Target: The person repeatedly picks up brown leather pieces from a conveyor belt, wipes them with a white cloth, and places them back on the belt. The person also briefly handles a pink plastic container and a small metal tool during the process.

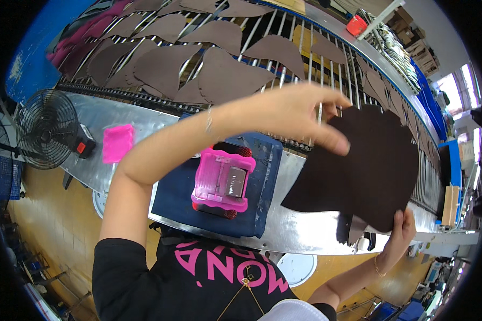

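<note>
My right hand (403, 231) pinches the lower right edge of a large dark brown cut piece of leather-like sheet (367, 163), raised above the metal table. My left hand (305, 112) reaches across to the upper left edge of this piece. Its thumb and fingers are spread apart, with the thumb in front of the sheet. Whether its fingertips touch the edge I cannot tell. Left of the piece, a pink plastic holder (211, 182) with a shiny block inside sits on a dark blue mat (171, 198).
Beyond the table (300, 227), a conveyor of metal rods (273, 24) carries several brown cut pieces (225, 75). A black fan (47, 134) and a pink tray (118, 143) are at the left. A red container (356, 25) stands far right. Smaller pieces (353, 230) lie under the held sheet.
</note>
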{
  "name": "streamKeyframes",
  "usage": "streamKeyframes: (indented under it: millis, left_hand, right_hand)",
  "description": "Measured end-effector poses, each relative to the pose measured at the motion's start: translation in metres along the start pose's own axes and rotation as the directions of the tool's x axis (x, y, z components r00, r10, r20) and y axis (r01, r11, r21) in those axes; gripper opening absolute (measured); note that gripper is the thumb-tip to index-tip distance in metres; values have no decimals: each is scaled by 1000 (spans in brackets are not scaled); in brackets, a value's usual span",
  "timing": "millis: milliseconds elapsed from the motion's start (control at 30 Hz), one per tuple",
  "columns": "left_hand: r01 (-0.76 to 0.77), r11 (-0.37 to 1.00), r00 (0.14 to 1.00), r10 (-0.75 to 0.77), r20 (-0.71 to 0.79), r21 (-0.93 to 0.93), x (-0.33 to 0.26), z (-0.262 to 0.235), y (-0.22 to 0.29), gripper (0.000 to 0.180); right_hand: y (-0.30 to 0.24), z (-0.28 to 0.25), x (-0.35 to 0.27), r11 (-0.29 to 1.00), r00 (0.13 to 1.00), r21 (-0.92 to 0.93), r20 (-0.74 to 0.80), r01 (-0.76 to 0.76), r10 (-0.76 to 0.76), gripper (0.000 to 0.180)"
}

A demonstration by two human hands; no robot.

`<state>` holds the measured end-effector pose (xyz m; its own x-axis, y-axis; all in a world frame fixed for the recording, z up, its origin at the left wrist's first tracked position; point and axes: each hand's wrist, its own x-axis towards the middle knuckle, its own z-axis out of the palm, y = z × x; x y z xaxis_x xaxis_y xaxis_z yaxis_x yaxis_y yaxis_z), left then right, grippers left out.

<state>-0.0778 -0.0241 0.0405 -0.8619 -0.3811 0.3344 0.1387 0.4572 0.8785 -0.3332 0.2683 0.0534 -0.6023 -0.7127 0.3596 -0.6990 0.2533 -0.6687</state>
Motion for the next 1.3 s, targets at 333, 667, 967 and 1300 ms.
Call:
streamKeyframes:
  millis: [333,667,967,1300]
  left_hand:
    - [291,794,811,-501,-303,-534,-17,-57,-142,32]
    - [447,649,496,-752,-433,-615,-78,-97,-281,67]
    - [696,636,398,-728,-558,-334,-83,-106,-279,70]
    - [567,819,676,-519,-523,-80,-84,-95,-182,57]
  right_hand:
    - [105,36,26,986,987,106,-83,-125,134,26]
    - [247,29,-63,718,852,-459,-262,-523,453,48]
    - [243,27,-60,577,752,-492,-327,-652,572,69]
    - [171,31,-41,618,876,-620,-355,-483,328,39]
